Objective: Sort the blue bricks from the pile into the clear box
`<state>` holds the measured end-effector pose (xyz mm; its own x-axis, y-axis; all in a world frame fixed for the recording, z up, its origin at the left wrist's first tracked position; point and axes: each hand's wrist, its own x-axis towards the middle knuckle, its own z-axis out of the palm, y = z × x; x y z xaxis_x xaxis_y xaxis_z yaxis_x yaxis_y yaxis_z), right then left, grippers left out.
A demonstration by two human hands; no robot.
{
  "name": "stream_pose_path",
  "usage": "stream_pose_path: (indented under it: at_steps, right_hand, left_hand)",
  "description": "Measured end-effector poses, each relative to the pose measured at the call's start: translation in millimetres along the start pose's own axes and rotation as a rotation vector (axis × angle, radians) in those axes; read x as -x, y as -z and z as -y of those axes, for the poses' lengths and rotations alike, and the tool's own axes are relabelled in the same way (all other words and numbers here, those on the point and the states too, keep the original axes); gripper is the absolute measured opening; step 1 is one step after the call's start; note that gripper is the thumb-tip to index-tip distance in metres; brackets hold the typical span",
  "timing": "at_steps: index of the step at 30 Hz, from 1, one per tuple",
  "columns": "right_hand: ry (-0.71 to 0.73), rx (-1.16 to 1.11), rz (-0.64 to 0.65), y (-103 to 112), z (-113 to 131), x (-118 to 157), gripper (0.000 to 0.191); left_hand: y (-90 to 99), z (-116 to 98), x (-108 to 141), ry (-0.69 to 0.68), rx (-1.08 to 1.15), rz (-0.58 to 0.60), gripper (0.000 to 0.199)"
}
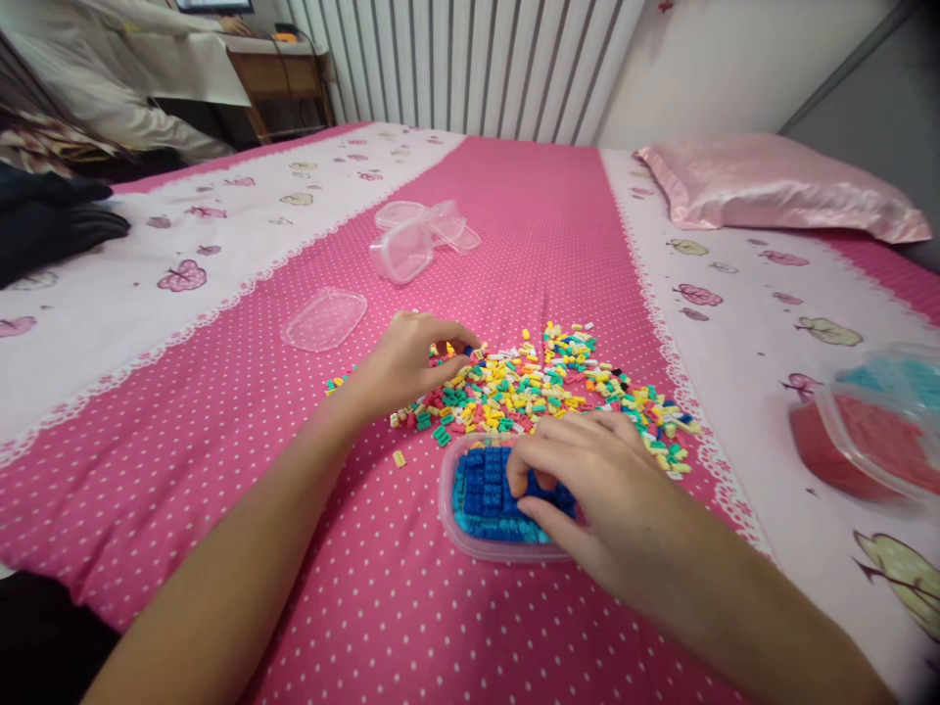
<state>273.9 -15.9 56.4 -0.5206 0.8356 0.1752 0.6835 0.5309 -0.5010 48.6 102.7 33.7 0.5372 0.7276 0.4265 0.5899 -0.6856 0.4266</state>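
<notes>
Many small toy bricks (pixel 514 377) in yellow, green, white, red and other colours lie in a loose heap on the bedspread. My left hand (pixel 418 362) reaches over the heap's left side, thumb and forefinger closed about a dark blue toy brick (pixel 468 351). In front of the heap stands a clear plastic tub (pixel 447 514), where dark blue bricks (pixel 485 482) lie in tight rows above lighter blue ones. Over the tub's right part is my right hand (pixel 587 470), its thumb and forefinger pinched close above the blue bricks. Whatever sits between those fingertips is hidden.
Beyond the heap lie a clear lid (pixel 325 320) and several clear tubs and lids (pixel 403 251). At the right edge stand tubs with red bricks (pixel 829 446) and light blue bricks (pixel 892 377). A pink pillow (pixel 778 184) lies back right. Another person (pixel 139 108) is at a desk, back left.
</notes>
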Motion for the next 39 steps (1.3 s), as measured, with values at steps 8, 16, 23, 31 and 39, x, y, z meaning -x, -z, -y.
stream_pose_path:
  at_steps: [8,16,23,31,39]
  right_hand:
    - [-0.065,-0.065,-0.319,4,-5,-16,0.023]
    - [-0.017,-0.088,-0.277,-3,-5,-18,0.018]
    - [-0.019,-0.028,-0.279,-1,-2,-17,0.016]
    - [-0.008,-0.012,-0.225,10,-3,-12,0.017]
    - [0.006,-0.039,-0.054,11,5,-1,0.022]
  left_hand:
    - [9.3,-17,1,-0.068,0.234,0.130,0.025]
    - [10.2,-33,4,-0.165,0.551,0.342,0.046]
    - [10.8,-44,6,-0.071,0.589,0.422,0.047]
    - [14.0,-43,9,-0.125,0.479,0.462,0.067]
    - [3.1,-44,12,-0.200,0.396,0.571,0.092]
